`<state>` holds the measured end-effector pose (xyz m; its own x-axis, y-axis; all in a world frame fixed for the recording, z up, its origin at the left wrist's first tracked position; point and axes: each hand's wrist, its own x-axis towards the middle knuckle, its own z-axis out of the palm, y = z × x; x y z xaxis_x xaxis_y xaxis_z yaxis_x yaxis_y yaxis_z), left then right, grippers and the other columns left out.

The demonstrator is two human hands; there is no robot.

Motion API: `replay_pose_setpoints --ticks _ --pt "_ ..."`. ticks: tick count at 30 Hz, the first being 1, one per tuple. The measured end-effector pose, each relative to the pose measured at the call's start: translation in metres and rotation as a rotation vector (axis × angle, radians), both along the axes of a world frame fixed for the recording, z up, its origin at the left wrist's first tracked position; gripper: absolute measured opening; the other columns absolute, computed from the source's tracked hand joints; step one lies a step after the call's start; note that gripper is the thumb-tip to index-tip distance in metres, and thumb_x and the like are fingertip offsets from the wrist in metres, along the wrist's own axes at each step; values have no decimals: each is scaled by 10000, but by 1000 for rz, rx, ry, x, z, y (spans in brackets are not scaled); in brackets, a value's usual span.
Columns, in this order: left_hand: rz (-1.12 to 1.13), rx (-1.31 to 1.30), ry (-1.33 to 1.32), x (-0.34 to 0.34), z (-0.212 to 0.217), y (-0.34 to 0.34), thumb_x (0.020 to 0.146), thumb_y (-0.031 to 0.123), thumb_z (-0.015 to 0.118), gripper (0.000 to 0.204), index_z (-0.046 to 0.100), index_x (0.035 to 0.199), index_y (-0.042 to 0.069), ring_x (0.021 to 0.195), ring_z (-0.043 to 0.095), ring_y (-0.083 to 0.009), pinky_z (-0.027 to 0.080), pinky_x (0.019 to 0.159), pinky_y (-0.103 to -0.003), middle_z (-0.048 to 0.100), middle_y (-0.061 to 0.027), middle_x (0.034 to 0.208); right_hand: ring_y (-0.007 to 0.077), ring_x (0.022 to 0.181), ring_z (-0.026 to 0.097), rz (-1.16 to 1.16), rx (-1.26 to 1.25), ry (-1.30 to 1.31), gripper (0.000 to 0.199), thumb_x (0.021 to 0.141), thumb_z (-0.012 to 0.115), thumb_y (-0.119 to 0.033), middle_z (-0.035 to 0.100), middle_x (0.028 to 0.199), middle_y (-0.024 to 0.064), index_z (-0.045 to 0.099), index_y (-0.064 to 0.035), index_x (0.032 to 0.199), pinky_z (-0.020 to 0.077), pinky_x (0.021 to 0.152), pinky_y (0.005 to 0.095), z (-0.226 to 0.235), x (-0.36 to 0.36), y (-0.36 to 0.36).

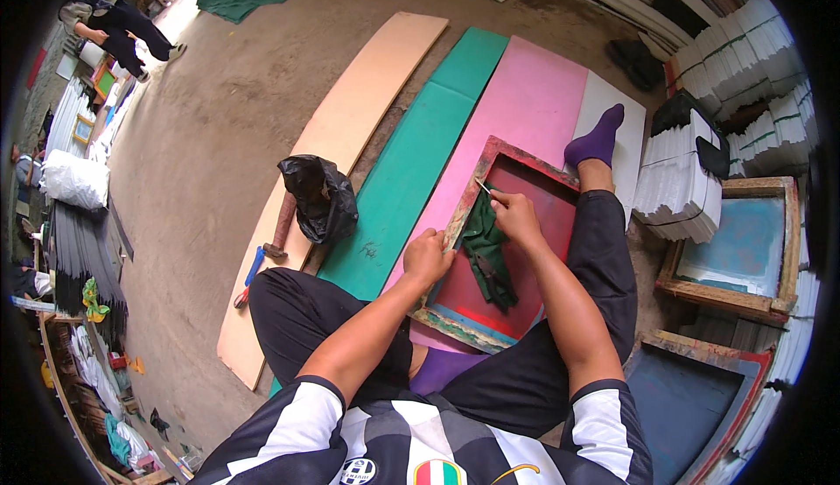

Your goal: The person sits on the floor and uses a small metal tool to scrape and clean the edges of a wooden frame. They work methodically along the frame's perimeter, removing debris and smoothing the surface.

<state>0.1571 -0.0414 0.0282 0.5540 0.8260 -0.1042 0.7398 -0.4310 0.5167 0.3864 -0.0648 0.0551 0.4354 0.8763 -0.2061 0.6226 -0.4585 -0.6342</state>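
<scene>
Between my legs a wooden screen frame with red mesh lies tilted over the coloured boards. Its rim is stained with paint. My left hand is closed round the frame's left rail. In a pinch, my right hand has a thin pale metal-looking tool, its tip at the upper part of that same rail; its exact kind is too small to tell. A crumpled dark green cloth lies on the mesh beneath my right hand.
Left of me, a black plastic bag, a hammer and a blue-handled tool rest on a peach board. Green and pink boards lie alongside. White bundled stacks and another frame stand right. A person is far left.
</scene>
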Motion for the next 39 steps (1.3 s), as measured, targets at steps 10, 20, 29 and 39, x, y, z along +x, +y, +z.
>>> replay_pose_setpoints --ticks 10,20,29,39 --pt "-2 11 -51 0 0 1 778 272 791 299 682 932 41 844 680 -364 551 771 -482 649 -143 893 282 785 728 66 260 164 320 946 674 -201 749 909 175 728 -127 1252 546 746 393 -46 23 -6" --pt "7 4 -3 -1 -1 1 790 289 790 293 693 938 56 847 686 -350 553 774 -476 652 -128 908 216 674 690 -16 127 456 321 973 664 -223 748 805 75 724 -95 1261 535 637 362 -59 27 1" --pt "0 -37 64 3 3 3 800 329 792 339 712 991 61 895 696 -349 559 783 -472 668 -137 957 293 817 749 -125 -42 589 322 961 660 -261 770 941 157 731 -163 1259 564 719 398 -34 31 6" --pt "54 -1 82 28 11 15 772 375 819 426 704 1004 36 934 690 -360 558 793 -481 671 -158 1014 365 965 719 7 -8 -160 317 946 633 -340 752 1020 149 735 -274 1239 562 859 497 9 14 5"
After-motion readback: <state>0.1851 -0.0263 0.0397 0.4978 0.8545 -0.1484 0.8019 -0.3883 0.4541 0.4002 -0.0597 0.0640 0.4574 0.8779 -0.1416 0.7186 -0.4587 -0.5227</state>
